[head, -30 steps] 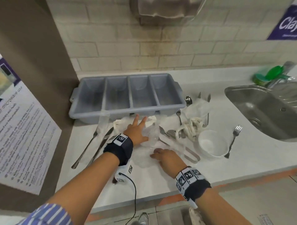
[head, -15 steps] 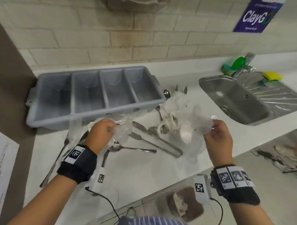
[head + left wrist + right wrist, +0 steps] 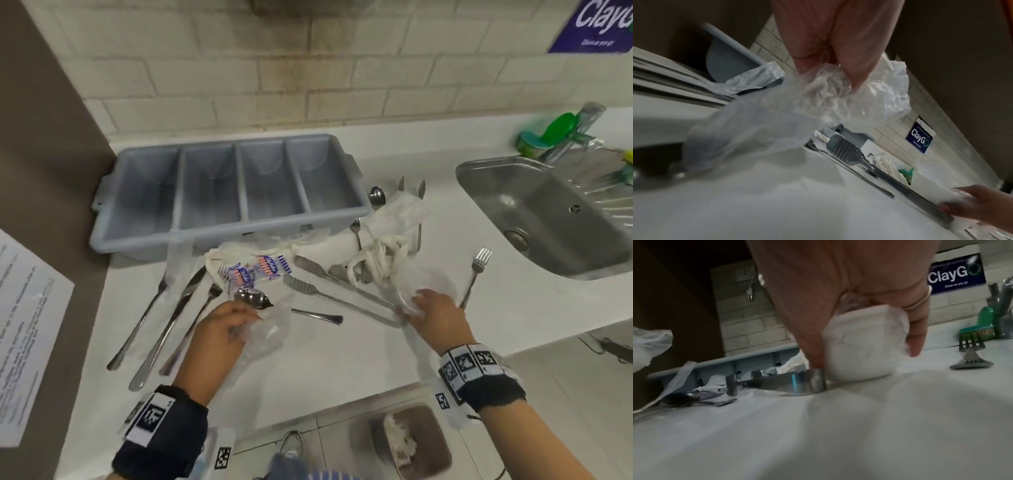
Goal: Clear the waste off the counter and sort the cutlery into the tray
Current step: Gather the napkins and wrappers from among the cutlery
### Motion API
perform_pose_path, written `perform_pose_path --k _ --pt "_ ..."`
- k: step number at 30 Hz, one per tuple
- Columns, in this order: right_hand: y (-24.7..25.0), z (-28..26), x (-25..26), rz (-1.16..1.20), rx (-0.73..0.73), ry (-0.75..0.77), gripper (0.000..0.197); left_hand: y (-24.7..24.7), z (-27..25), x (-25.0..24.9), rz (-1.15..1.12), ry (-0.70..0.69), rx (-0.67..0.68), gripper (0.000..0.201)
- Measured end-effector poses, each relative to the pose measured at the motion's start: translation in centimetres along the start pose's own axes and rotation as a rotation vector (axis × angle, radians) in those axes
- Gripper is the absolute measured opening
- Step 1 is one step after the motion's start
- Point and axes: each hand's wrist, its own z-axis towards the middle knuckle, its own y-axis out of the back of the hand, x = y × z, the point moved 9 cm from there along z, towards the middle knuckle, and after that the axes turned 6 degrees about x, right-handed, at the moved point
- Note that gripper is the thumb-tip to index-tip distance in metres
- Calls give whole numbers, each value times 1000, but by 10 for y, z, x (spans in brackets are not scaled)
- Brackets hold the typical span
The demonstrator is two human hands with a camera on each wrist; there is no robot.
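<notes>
My left hand [image 3: 239, 325] [image 3: 830, 73] pinches a crumpled clear plastic wrap [image 3: 270, 332] [image 3: 838, 97] just above the counter's front. My right hand [image 3: 416, 305] [image 3: 865, 357] grips a small white bowl [image 3: 424, 284] [image 3: 859, 337] covered with thin plastic, set down beside the metal tongs [image 3: 342, 299] [image 3: 795, 382]. The grey four-slot cutlery tray [image 3: 222, 236] stands at the back with nothing in it. A spoon [image 3: 253, 298], long cutlery [image 3: 161, 325] at the left and a fork [image 3: 476, 274] [image 3: 970, 353] at the right lie loose on the counter.
Printed sachets [image 3: 260, 270] and crumpled white paper [image 3: 387, 233] cover more cutlery in front of the tray. A steel sink [image 3: 548, 212] sits to the right with green dish soap [image 3: 548, 133] behind it. A brown bin [image 3: 428, 445] stands on the floor below the counter edge.
My right hand has come down from mid-air onto the white bowl. My left hand has drawn back toward the counter's front with the plastic wrap, which uncovers the sachets.
</notes>
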Motion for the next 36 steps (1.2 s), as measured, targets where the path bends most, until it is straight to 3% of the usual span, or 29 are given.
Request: perform_pose_path --k 2,4,7,9,12,15,18,20,24,29,33,35,36 --pt "9 -7 -3 37 -60 46 29 -2 -7 -11 8 7 -18 71" --pt "30 -25 -9 64 -209 93 21 -3 -14 -36 -3 -21 -53 79" --pt "77 -84 -31 139 -537 128 16 -15 -23 -101 53 -178 -91 80" --pt "89 -121 -66 254 -609 67 17 -41 -27 -142 92 -283 -57 72" --pt "64 -157 -152 357 -577 -132 24 -125 -26 -187 24 -340 139 57" --pt "4 -185 -236 324 -492 -415 23 -247 -32 -193 19 -311 488 52" --pt "-65 -211 -300 437 -445 -678 34 -365 -49 -183 109 -355 807 44" --pt "-109 -226 -328 489 -450 -798 38 -431 -59 -164 159 -383 949 45" --pt "-199 -237 -363 565 -433 -952 18 -559 -64 -73 261 -264 1166 34" --pt "-326 -238 -403 589 -345 -994 18 -703 -49 72 554 -280 1249 20" --pt "-403 -242 -427 621 -320 -958 10 -798 -53 185 706 -204 1342 32" --pt "-434 -243 -435 594 -282 -913 12 -831 -62 223 815 -307 1419 41" --pt "-448 -243 -438 574 -245 -885 15 -843 -69 244 876 -338 1507 54"
